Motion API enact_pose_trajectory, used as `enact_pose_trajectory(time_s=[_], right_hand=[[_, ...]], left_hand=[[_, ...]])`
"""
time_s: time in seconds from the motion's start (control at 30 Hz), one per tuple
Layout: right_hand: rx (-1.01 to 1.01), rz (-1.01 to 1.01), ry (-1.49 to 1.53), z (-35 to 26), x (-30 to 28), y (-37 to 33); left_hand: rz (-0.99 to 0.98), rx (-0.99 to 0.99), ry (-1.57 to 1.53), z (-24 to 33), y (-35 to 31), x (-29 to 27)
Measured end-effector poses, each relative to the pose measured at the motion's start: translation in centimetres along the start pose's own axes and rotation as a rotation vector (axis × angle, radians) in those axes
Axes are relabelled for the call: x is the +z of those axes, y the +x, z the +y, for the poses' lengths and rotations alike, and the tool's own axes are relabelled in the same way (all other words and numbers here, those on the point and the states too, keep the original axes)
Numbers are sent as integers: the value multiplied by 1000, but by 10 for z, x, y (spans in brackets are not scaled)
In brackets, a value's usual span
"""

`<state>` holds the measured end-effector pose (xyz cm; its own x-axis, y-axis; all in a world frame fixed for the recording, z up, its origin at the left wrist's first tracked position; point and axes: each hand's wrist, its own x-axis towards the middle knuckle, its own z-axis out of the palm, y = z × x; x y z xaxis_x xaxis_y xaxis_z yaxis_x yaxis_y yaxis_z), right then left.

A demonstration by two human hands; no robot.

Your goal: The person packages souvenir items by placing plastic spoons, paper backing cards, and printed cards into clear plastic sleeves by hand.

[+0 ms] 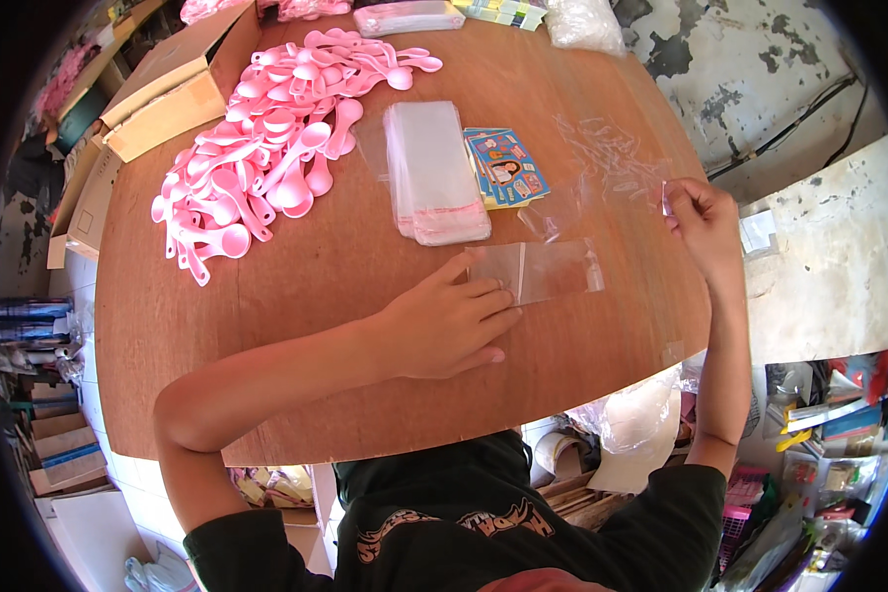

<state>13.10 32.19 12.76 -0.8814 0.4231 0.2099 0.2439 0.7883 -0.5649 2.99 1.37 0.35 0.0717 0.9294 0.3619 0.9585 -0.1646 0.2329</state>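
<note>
A clear plastic bag (560,271) lies flat on the brown wooden table (296,345). My left hand (449,321) rests over its left end, fingers stretched out and apart, the tips touching the plastic. Farther right, near the table edge, my right hand (703,227) is raised in a pinch on a small, pale strip (666,200). Beyond the left hand is a stack of clear plastic bags (429,173) with pinkish lower edges. Several blue printed cards (508,168) lie beside that stack. Thin clear strips (617,163) are scattered just left of the right hand.
Pink plastic spoons (276,148) form a large pile at the left, with an open cardboard box (183,89) behind. More packaged bags (409,18) and a white plastic bundle (584,25) sit at the far edge. A peeling wall (760,69) stands to the right.
</note>
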Motion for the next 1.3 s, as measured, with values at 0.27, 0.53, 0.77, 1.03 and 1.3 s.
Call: enact_pose_trajectory(time_s=[0.27, 0.53, 0.77, 1.03, 1.3], right_hand=[[167, -508, 781, -136, 55, -2], [207, -595, 1163, -131, 118, -46], [-335, 187, -226, -80, 129, 6], [-101, -45, -217, -50, 142, 32], [-377, 276, -57, -43, 145, 33]], left_hand=[[345, -163, -1454, 25, 44, -4], [1062, -475, -1672, -10, 11, -79], [1053, -810, -1671, -34, -44, -56], [865, -851, -1671, -41, -55, -40], [938, -860, -1636, -44, -52, -48]])
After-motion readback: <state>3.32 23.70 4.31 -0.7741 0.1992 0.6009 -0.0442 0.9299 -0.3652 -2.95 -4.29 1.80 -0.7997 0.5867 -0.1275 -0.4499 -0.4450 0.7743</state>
